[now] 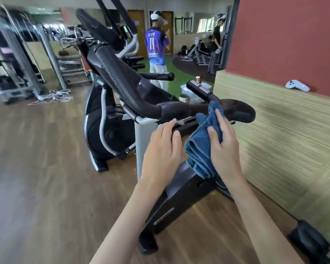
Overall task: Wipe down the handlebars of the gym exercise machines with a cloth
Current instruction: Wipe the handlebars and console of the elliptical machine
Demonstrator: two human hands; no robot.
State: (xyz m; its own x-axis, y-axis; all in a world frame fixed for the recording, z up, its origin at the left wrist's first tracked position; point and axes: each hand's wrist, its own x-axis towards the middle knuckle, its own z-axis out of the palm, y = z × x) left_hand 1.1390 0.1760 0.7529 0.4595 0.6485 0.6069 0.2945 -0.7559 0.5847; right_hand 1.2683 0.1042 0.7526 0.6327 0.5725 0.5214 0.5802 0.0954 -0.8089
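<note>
L hand [161,149] flat, fingers straight, holding nothing; tips by the grey post [143,134], contact unclear. R hand [224,147] grips the cloth [200,149], thumb & forefinger laid over it, other fingers hidden. Cloth hangs below the palm, its top touching the handlebar [238,111] just past the R fingertips. Bar's long axis runs across, L to R, padded end pointing R toward the wall [274,130]. R hand is nearer, so prob. it wipes. Sensor grip [200,89] rises beyond, up & L.

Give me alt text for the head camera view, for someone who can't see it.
A person's right hand holds a folded blue cloth against the black handlebar of an exercise bike; the left hand is open beside it.
</note>
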